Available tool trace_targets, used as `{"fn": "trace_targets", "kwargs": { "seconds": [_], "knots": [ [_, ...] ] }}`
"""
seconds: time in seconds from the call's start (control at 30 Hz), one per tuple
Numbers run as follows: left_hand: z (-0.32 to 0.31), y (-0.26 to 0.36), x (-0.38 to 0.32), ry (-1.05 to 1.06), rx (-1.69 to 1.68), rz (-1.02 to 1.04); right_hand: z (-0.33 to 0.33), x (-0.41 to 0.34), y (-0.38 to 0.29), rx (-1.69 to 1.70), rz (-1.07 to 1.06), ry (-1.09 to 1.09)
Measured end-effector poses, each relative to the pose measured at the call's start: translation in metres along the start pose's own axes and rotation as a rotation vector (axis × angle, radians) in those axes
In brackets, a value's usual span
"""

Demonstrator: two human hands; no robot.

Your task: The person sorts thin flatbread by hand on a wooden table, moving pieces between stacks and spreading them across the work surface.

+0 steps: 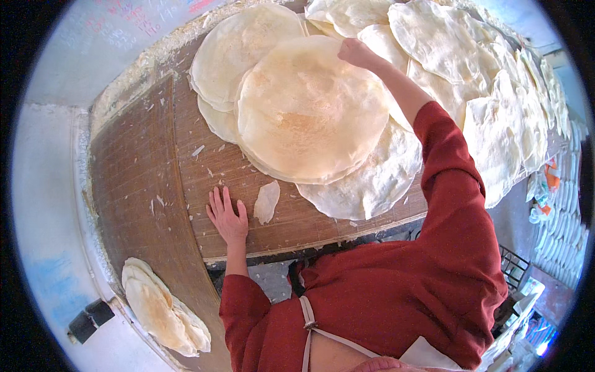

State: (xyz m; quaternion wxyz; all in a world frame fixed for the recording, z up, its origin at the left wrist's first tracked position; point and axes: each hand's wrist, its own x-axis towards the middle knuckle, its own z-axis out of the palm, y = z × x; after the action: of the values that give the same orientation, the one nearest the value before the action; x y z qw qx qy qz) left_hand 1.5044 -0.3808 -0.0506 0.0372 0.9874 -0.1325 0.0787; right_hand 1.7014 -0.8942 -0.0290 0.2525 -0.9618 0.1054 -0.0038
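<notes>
A stack of large round thin flatbreads (311, 107) lies on a brown wooden table (288, 232). My right hand (358, 52) is closed at the upper right edge of the top flatbread; whether it pinches that edge cannot be made out. My left hand (228, 216) rests on the bare wood with its fingers spread, holding nothing. Just right of it lies a torn piece of flatbread (267, 202). More round flatbreads (241, 51) lie partly under the stack at its upper left, and a paler, wrinkled one (362, 186) shows below it.
Many pale flatbreads (437, 42) overlap across the table's right part. Folded flatbreads (158, 311) lie at the lower left. Crumbs and flakes are scattered over the wood. A white wall (46, 153) borders the left side. Stacked white items (558, 242) stand at the far right.
</notes>
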Motion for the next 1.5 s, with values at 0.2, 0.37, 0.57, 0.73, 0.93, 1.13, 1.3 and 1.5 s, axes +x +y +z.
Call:
{"fn": "trace_targets", "kwargs": {
  "seconds": [0.2, 0.37, 0.57, 0.73, 0.93, 1.13, 1.3, 1.5],
  "knots": [
    [0.000, 0.000, -0.016, 0.001, 0.010, -0.030, -0.049, -0.009, -0.054, 0.498, 0.069, -0.492],
    [-0.004, 0.004, -0.010, -0.006, -0.030, -0.030, -0.091, -0.021, -0.114, 0.367, -0.096, -0.622],
    [-0.005, 0.006, -0.009, 0.014, -0.022, -0.009, -0.120, -0.016, -0.231, 0.581, -0.527, -0.360],
    [-0.001, 0.007, -0.009, 0.009, -0.008, -0.012, -0.117, 0.012, -0.233, 0.773, -0.533, -0.101],
    [-0.001, 0.008, -0.001, -0.027, -0.016, -0.044, -0.028, 0.062, -0.119, 0.597, -0.209, 0.036],
    [0.002, 0.001, 0.015, -0.019, -0.075, -0.039, 0.054, 0.091, -0.063, 0.488, 0.284, 0.012],
    [-0.003, -0.036, 0.000, 0.002, -0.076, -0.102, 0.079, 0.073, -0.120, 1.402, 0.508, -0.137],
    [-0.031, -0.080, -0.024, 0.078, -0.179, -0.086, 0.110, 0.110, -0.146, 0.946, 0.270, -0.278]
  ]
}}
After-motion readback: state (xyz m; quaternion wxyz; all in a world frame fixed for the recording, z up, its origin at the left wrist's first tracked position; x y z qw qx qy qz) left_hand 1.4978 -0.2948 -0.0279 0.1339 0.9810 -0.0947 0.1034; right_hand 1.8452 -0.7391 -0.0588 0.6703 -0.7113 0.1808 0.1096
